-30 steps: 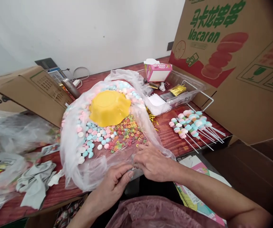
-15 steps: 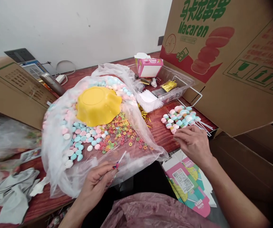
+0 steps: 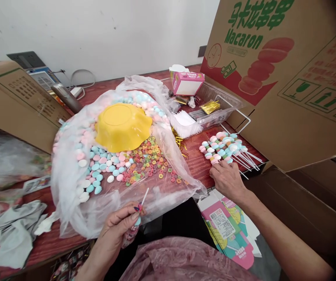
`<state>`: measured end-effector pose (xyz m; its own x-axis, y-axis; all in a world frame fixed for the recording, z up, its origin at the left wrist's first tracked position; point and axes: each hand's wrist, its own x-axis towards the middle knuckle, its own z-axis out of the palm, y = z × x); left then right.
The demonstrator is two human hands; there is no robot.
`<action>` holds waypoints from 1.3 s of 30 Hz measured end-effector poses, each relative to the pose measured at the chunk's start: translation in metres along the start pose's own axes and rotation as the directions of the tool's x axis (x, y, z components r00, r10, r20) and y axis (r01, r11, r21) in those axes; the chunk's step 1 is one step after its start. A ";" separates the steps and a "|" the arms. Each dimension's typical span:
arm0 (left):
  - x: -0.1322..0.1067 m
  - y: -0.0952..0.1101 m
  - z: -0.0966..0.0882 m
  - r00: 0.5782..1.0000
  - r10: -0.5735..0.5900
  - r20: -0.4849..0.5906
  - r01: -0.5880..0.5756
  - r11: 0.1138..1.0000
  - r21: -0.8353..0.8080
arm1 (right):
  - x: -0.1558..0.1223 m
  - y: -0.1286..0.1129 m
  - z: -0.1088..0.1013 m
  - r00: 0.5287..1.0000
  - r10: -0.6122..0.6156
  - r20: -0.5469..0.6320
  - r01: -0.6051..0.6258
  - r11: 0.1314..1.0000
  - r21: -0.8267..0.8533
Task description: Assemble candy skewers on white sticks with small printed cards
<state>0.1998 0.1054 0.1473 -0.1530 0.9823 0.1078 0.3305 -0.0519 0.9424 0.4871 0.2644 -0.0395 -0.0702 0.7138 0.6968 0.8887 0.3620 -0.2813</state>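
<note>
My left hand (image 3: 118,228) grips a candy skewer (image 3: 141,203) near the table's front edge, its white stick pointing up. A clear plastic bag (image 3: 74,203) lies open in front of it, spread with pastel candy discs (image 3: 100,171) and coloured candy rings (image 3: 150,160). An upturned yellow bowl (image 3: 122,127) rests on the candy. My right hand (image 3: 228,177) lies on the table at the near end of a pile of finished candy skewers (image 3: 225,150), fingers curled beside their sticks; it holds nothing that I can see.
A big Macaron cardboard box (image 3: 287,78) stands at the right, another cardboard box (image 3: 16,101) at the left. A clear tray (image 3: 214,111) with gold twist ties and a pink small box (image 3: 187,80) sit behind. Crumpled bags (image 3: 13,230) lie left; printed cartons (image 3: 229,230) below the table edge.
My right hand left the bag, swung right and came down at the skewer pile. My left hand now holds the skewer alone and has drawn it nearer to me.
</note>
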 end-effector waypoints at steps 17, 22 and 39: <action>-0.004 -0.013 -0.009 0.970 0.152 -0.191 -0.161 0.986 -0.032 | -0.007 -0.003 0.001 0.990 0.091 -0.110 -0.092 0.996 0.001; -0.006 -0.012 -0.003 0.976 0.197 -0.088 -0.195 0.980 0.033 | 0.000 -0.007 0.006 0.988 0.109 -0.114 -0.108 0.994 0.015; 0.004 -0.013 0.002 0.946 0.324 0.003 -0.320 0.935 0.152 | -0.006 -0.017 0.010 0.973 0.213 -0.090 -0.205 0.974 0.095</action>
<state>0.1964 0.1105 0.1351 -0.0353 0.9132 0.4060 0.4997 -0.3357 0.7985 0.4676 0.2598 -0.0449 0.1624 0.7174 0.6775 0.8369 0.2636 -0.4797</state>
